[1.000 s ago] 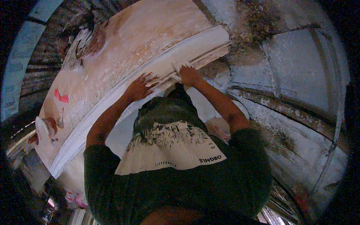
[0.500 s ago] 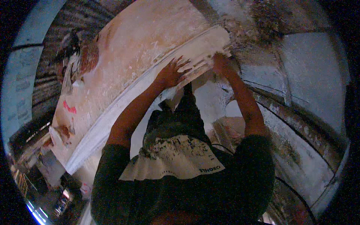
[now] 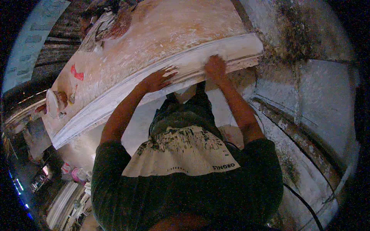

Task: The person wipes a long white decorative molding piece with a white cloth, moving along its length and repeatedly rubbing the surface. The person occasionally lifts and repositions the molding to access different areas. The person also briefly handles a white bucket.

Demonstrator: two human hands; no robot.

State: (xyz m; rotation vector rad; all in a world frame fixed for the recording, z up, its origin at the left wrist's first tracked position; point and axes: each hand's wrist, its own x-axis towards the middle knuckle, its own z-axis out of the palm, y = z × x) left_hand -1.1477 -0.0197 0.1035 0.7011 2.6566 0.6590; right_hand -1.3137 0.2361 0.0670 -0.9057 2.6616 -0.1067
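Observation:
A long, pale moulded strip (image 3: 127, 82) with ridges along its length, like a plaster cornice, lies along the near edge of a dusty tan tabletop (image 3: 169, 29). My left hand (image 3: 157, 80) rests on the strip's near side, left of the middle, fingers spread and pointing right. Farther right, my right hand (image 3: 216, 68) presses on the same strip. Its fingers are smeared by motion, so their pose is unclear. The strip's right end reaches past my right hand; its other end tapers off at the far left.
A red mark (image 3: 77, 73) and a reddish-brown lump (image 3: 60, 98) are on the tabletop's left part. Stacked pale strips (image 3: 63, 204) and a pink item (image 3: 79, 174) sit at lower left. On the right stand a stained wall (image 3: 327, 84) and a dark cable (image 3: 308, 206).
Both hands have moved left along the strip, the right one away from the strip's right end. The view has turned, so the strip appears flatter across the picture.

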